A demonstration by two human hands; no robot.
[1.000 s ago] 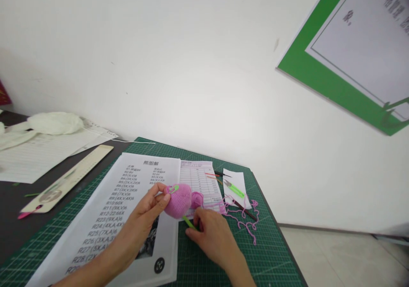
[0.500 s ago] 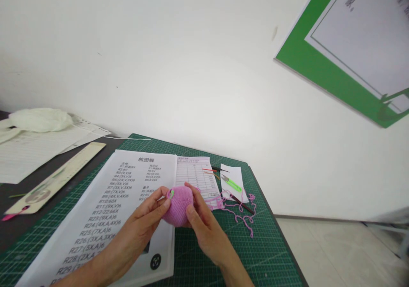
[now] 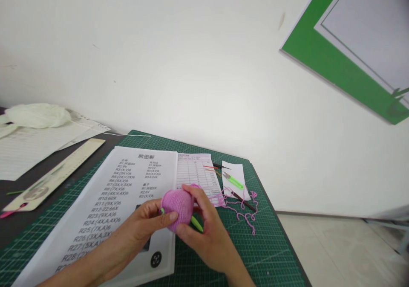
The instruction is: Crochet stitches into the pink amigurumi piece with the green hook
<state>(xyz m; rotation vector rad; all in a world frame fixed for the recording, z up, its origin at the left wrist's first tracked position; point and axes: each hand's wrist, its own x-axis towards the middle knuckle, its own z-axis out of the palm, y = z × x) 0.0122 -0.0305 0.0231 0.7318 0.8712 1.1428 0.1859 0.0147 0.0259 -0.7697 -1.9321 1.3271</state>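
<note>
Above the green cutting mat (image 3: 223, 253) and its pattern sheet (image 3: 121, 193), the left hand (image 3: 150, 223) and right hand (image 3: 207, 236) both grip a pink crocheted ball (image 3: 177, 208), the right also pinching a green crochet hook (image 3: 196, 224).

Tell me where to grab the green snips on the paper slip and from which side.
Take the snips by the green handle end, coming from above on the right. They lie flat on the white slip with the dark tips pointing up-left, and pink yarn tangles just below them, so that side looks less clear.
</note>
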